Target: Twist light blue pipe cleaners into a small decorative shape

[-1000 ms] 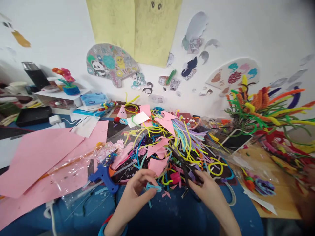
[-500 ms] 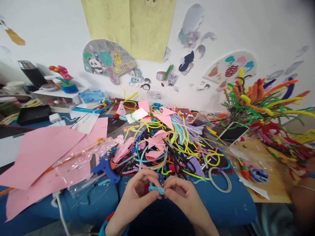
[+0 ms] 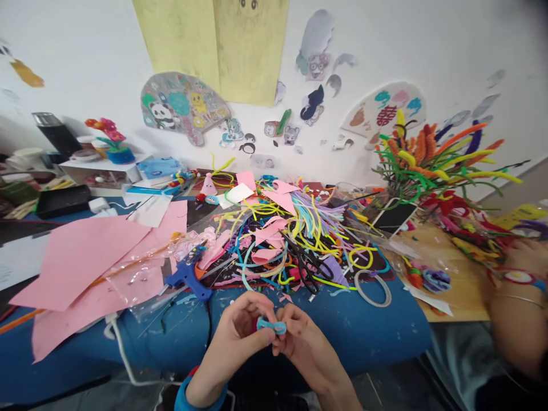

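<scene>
A small light-blue fuzzy piece [image 3: 270, 325], apparently bent pipe cleaner, sits between my two hands, with a bit of red showing at its left end. My left hand [image 3: 246, 322] pinches it between thumb and fingers. From the other side, my right hand [image 3: 295, 331] closes its fingertips on its right end. Just beyond my hands lie black-handled scissors [image 3: 310, 265] and a heap of coloured pipe cleaners [image 3: 321, 228]. A blue glue gun [image 3: 190, 279] rests to the left of my hands.
Pink sheets [image 3: 94, 251] cover the table's left side. A roll of clear tape [image 3: 373, 288] lies near the front edge. At right, a bunch of fuzzy stems [image 3: 432, 154] stands behind a phone [image 3: 394, 216]. Another person's arm [image 3: 520, 319] reaches in at far right.
My right hand has turned and its fingers have shifted closer round the blue piece, which stays in my left hand. The view has shifted slightly; the other person's hand shows more.
</scene>
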`<state>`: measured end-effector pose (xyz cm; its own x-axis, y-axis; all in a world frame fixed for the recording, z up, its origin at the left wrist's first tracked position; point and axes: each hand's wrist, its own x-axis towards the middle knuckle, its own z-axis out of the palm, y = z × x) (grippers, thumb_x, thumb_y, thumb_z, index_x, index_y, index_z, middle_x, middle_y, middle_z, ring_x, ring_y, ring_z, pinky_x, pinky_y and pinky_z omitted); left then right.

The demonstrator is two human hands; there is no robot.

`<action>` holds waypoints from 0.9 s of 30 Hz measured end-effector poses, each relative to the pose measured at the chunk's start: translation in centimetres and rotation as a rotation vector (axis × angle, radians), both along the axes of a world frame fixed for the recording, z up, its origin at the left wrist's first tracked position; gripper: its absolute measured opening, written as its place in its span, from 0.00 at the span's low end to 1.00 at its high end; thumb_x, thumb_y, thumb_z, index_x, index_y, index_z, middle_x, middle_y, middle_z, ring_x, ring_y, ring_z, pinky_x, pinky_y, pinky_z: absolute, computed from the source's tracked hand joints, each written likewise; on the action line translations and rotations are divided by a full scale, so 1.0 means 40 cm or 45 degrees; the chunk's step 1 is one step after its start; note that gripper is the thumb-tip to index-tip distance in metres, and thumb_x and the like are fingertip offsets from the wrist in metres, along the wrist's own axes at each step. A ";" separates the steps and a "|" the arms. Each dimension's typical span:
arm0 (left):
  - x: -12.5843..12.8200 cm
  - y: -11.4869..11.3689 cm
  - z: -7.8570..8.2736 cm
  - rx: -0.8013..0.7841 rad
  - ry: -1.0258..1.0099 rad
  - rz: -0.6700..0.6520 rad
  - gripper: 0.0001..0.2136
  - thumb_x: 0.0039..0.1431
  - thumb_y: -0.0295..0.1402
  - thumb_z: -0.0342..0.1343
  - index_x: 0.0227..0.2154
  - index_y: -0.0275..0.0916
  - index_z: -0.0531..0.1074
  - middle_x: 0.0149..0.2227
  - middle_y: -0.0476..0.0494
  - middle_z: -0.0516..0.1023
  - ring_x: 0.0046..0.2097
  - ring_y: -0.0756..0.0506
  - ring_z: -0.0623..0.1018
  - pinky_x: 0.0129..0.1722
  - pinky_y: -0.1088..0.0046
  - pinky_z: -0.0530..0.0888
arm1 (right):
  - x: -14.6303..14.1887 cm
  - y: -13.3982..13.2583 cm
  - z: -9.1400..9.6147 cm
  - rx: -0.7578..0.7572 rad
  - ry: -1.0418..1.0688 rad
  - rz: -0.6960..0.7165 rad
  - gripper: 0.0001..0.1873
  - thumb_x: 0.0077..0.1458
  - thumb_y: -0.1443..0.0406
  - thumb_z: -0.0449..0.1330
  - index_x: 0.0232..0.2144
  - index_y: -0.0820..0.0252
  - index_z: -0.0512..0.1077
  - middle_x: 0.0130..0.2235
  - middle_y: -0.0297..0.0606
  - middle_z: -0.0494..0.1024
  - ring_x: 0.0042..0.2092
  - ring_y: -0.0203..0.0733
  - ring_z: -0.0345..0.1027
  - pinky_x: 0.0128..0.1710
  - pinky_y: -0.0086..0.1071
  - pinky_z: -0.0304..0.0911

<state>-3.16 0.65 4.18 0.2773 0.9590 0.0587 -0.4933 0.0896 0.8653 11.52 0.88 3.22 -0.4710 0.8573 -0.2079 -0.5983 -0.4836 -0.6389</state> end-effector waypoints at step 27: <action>-0.010 -0.105 -0.061 -0.029 0.253 0.181 0.08 0.52 0.27 0.63 0.35 0.39 0.71 0.32 0.49 0.77 0.35 0.51 0.77 0.34 0.79 0.73 | -0.012 -0.116 -0.044 0.458 -0.789 -0.376 0.06 0.52 0.63 0.61 0.28 0.61 0.71 0.30 0.32 0.70 0.29 0.32 0.64 0.30 0.25 0.63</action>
